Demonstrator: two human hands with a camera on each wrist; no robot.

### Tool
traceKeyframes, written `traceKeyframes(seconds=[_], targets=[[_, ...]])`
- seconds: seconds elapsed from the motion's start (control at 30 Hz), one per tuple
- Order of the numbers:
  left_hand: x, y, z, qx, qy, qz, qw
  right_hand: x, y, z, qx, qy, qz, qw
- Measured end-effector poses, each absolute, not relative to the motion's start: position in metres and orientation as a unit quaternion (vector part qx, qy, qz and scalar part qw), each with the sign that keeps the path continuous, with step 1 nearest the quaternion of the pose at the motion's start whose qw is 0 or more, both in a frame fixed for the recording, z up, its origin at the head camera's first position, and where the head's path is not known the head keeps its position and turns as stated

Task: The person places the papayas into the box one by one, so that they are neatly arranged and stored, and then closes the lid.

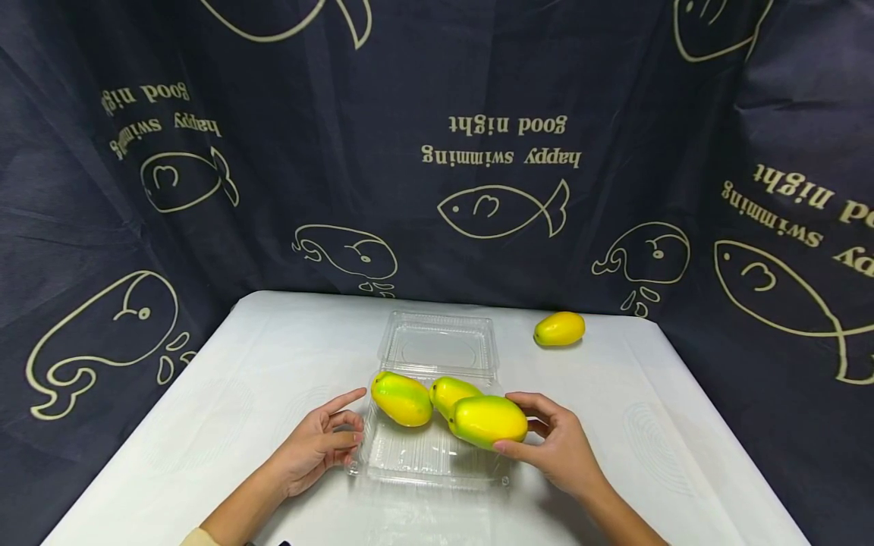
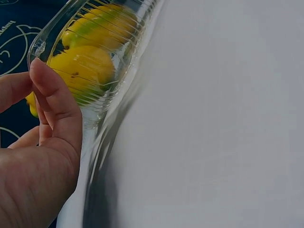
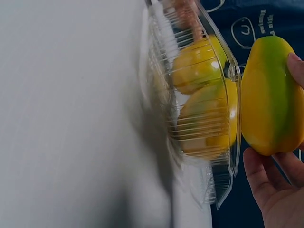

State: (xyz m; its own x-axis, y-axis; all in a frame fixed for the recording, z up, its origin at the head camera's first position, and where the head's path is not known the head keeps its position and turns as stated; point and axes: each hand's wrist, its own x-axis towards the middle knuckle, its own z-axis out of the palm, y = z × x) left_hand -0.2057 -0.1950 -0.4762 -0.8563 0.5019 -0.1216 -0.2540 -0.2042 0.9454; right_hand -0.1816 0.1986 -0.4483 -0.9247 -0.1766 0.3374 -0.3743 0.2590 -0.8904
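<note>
A clear plastic clamshell container (image 1: 430,459) lies with its lid (image 1: 437,345) folded back on the white table. Two yellow-green papayas, the left one (image 1: 401,399) and a partly covered one (image 1: 447,393), rest inside it. My right hand (image 1: 556,440) holds a third papaya (image 1: 488,422) over the container's right side, thumb at the front and fingers behind. In the right wrist view this papaya (image 3: 270,99) is outside the rim. My left hand (image 1: 317,444) pinches the container's left rim, its index finger extended; thumb and fingertips meet at the clear edge in the left wrist view.
Another yellow papaya (image 1: 560,329) lies at the back right of the white-covered table (image 1: 273,364). A dark blue curtain (image 1: 382,91) with fish and whale drawings hangs behind and along both sides.
</note>
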Motion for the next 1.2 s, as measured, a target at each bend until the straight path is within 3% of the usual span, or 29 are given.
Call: traceKeyframes(seconds=[1.2], targets=[[-0.206, -0.195, -0.478, 0.102, 0.580, 0.768, 0.251, -0.185, 0.181, -0.443, 0.195, -0.793, 0.574, 0.059]])
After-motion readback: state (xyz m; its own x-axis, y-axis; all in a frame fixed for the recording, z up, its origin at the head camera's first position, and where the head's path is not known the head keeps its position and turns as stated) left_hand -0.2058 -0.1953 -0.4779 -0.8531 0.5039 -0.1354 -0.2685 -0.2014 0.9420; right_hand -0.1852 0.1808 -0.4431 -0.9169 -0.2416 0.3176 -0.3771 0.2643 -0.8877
